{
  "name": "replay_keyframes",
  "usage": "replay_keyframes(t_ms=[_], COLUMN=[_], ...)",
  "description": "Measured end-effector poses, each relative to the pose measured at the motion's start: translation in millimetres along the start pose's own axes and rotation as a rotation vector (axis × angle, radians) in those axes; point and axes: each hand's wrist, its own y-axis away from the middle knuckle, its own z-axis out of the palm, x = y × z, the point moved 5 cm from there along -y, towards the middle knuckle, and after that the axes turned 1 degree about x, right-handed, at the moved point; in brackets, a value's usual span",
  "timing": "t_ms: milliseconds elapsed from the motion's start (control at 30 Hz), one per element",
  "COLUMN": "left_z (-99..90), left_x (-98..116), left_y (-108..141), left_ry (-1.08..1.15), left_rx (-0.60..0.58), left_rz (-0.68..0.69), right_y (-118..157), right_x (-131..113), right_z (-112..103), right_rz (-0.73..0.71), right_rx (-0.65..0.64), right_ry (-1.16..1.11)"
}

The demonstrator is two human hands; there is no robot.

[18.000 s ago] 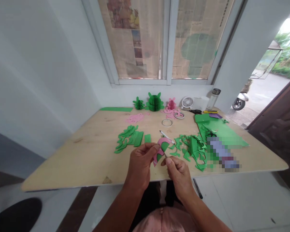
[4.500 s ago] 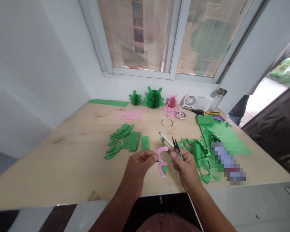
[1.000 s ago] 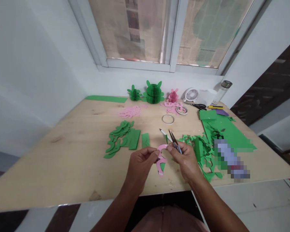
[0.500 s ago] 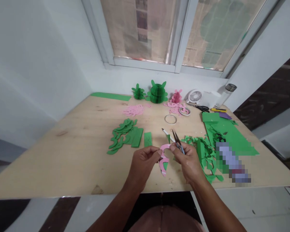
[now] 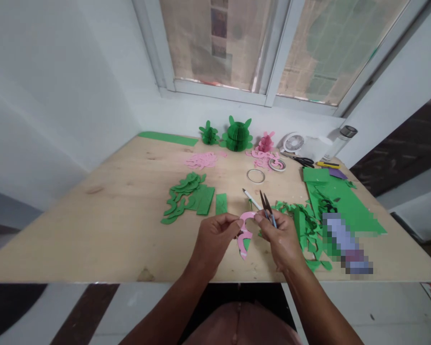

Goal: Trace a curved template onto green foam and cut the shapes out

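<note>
Between my two hands is a curved pink paper cutout (image 5: 243,238), with a bit of green paper (image 5: 246,243) showing behind its lower part. My left hand (image 5: 217,235) pinches the cutout's left side between thumb and fingertips. On the other side, the thumb and finger of my right hand (image 5: 282,235) grip its upper right end. Scissors (image 5: 267,207) are also held in my right hand, blades pointing up and away from me. A white pen (image 5: 251,198) lies on the table just beyond the cutout.
Green cut shapes (image 5: 181,194) lie left of my hands, green scraps (image 5: 309,230) and a large green sheet (image 5: 359,206) to the right. Farther back are pink pieces (image 5: 202,160), a ring (image 5: 255,176), paper figures (image 5: 238,135), a fan (image 5: 293,143) and a bottle (image 5: 341,143).
The view has shifted slightly. Both hands keep their hold on the pink cutout, almost still. A small green piece near the scissors now looks narrower.
</note>
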Motion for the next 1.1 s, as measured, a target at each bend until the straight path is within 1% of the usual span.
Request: replay_keyframes(t_ms=[333, 533, 633, 767, 867, 1100], left_z=[0.4, 0.6, 1.5, 4.2, 4.5, -1.4], left_x=[0.8, 2.8, 3.4, -0.8, -5.5, -16.2], left_y=[-1.1, -0.5, -1.3, -1.8, -0.8, 7.4], left_ry=[0.015, 0.022, 0.049, 0.144, 0.188, 0.163], left_rx=[-0.020, -0.012, -0.025, -0.078, -0.090, -0.140], left_rz=[0.004, -0.013, -0.022, -0.087, -0.125, -0.152], right_y=[0.0, 0.1, 0.3, 0.9, 0.8, -1.6], right_x=[1.5, 2.3, 1.6, 0.1, -0.5, 2.5], right_z=[1.5, 1.5, 1.8, 2.0, 1.9, -2.0], right_rz=[-0.005, -0.006, -0.014, -0.016, -0.020, -0.034], right_rx=[-0.012, 0.009, 0.018, 0.023, 0.032, 0.082], right_ry=[-0.031, -0.019, -0.019, -0.016, -0.010, -0.021])
